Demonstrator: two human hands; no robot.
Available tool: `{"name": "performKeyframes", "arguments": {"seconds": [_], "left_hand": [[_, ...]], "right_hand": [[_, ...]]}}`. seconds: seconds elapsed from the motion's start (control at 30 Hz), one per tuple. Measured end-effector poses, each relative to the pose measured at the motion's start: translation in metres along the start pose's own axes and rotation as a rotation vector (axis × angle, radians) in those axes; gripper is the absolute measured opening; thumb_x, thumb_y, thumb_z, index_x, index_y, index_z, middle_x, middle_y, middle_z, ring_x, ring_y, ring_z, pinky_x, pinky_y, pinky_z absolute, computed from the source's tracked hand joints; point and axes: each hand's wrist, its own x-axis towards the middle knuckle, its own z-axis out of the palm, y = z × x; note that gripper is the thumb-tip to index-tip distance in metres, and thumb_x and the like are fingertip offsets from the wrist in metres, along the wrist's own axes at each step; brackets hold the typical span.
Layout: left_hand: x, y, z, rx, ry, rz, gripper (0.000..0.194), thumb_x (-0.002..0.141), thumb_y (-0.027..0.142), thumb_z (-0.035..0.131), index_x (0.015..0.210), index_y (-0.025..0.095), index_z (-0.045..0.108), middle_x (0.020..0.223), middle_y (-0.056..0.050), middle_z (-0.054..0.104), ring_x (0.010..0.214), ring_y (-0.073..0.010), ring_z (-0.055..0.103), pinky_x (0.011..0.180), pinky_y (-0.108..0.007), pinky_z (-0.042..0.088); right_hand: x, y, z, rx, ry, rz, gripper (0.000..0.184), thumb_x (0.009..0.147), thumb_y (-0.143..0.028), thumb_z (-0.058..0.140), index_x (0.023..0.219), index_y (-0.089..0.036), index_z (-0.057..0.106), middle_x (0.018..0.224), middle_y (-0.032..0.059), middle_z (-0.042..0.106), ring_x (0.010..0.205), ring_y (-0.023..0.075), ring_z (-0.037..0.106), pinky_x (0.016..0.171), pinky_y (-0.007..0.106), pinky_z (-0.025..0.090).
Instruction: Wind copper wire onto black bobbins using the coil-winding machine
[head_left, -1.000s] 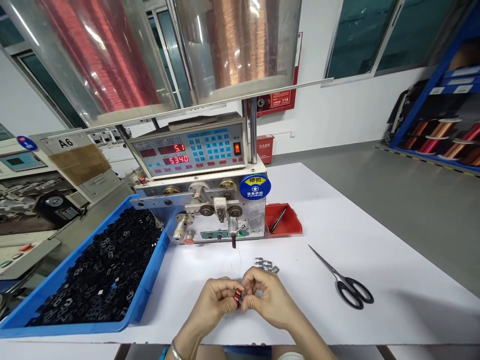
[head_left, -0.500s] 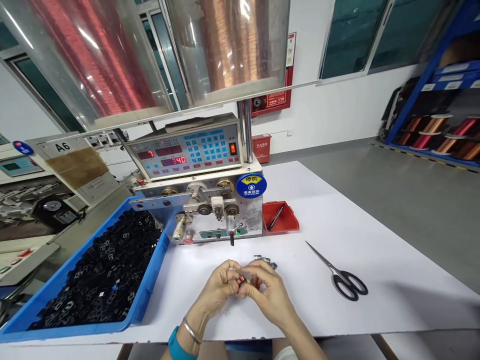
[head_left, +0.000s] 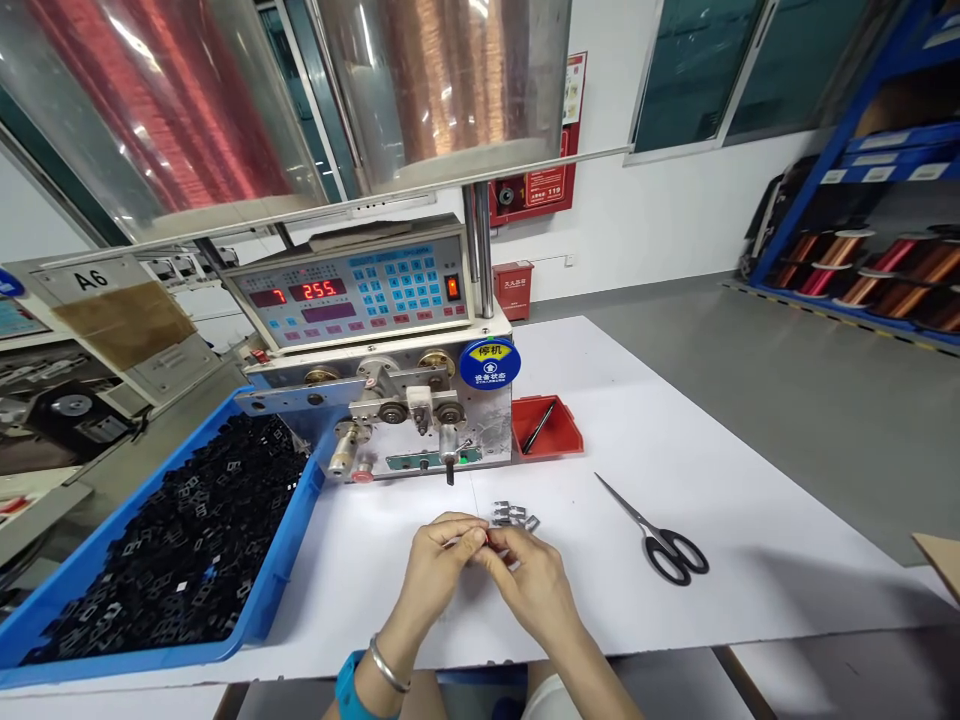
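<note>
While the tips of both hands meet above the white worktable (head_left: 630,615), my left hand (head_left: 441,562) pinches a small red component (head_left: 487,540) between thumb and fingers. My right hand (head_left: 531,572) grips the same component from the other side, thumb and index finger closed on it. Most of the component is covered by my fingertips; its full shape cannot be told. It is located in front of the winding machine (head_left: 484,430), near the table's front edge. A fine wire (head_left: 474,492) runs between the machine and my fingers; its lower end is hidden.

Just beyond my right fingertips lies a group of small metallic parts (head_left: 511,512). Black-handled scissors (head_left: 670,552) rest to the right, blades open only slightly or closed, tip directed toward the machine. A red bin (head_left: 566,444) stands beside the machine and contains a black pen (head_left: 538,428). To the left, a blue crate (head_left: 279,585) holds many black plastic pieces (head_left: 184,530). The control panel (head_left: 352,290) displays 7 and 255.
</note>
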Motion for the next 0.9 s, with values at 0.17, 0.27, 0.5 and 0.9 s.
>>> {"name": "performKeyframes", "arguments": {"seconds": [0.17,0.27,0.5,0.9], "left_hand": [[-0.005,0.011,0.006,-0.251,-0.062,-0.208,0.035,0.057,0.044,0.078,0.071,0.013,0.074,0.064,-0.005,0.069,0.063,-0.0161,0.060,0.069,-0.033,0.051],[-0.003,0.015,0.004,-0.218,-0.093,-0.255,0.038,0.054,0.046,0.079,0.069,0.012,0.072,0.064,-0.005,0.068,0.060,-0.0147,0.059,0.061,-0.029,0.050],[0.002,0.018,0.001,-0.098,-0.139,-0.182,0.032,0.058,0.043,0.076,0.063,0.012,0.071,0.057,-0.001,0.063,0.049,-0.0087,0.050,0.049,-0.022,0.044],[0.007,0.030,-0.007,0.006,-0.216,-0.289,0.045,0.054,0.055,0.075,0.064,0.012,0.070,0.065,-0.004,0.066,0.053,-0.0112,0.058,0.053,-0.025,0.048]], "right_hand": [[0.000,0.002,0.000,-0.043,0.061,-0.020,0.018,0.083,-0.034,0.054,0.072,-0.021,0.060,0.067,0.0022,0.067,0.057,0.0147,0.060,0.055,0.026,0.049],[0.000,0.004,-0.003,-0.063,0.086,-0.045,0.019,0.081,-0.034,0.057,0.067,-0.022,0.057,0.063,0.0016,0.064,0.059,0.0160,0.059,0.056,0.028,0.048],[0.019,-0.014,-0.017,0.191,-0.079,0.032,0.024,0.070,-0.032,0.068,0.092,-0.021,0.064,0.092,0.0046,0.065,0.081,0.0181,0.062,0.068,0.029,0.051],[0.032,-0.002,-0.040,0.212,0.027,0.144,0.037,0.073,-0.043,0.062,0.101,-0.019,0.061,0.098,0.0086,0.067,0.067,0.0181,0.062,0.056,0.031,0.051]]}}
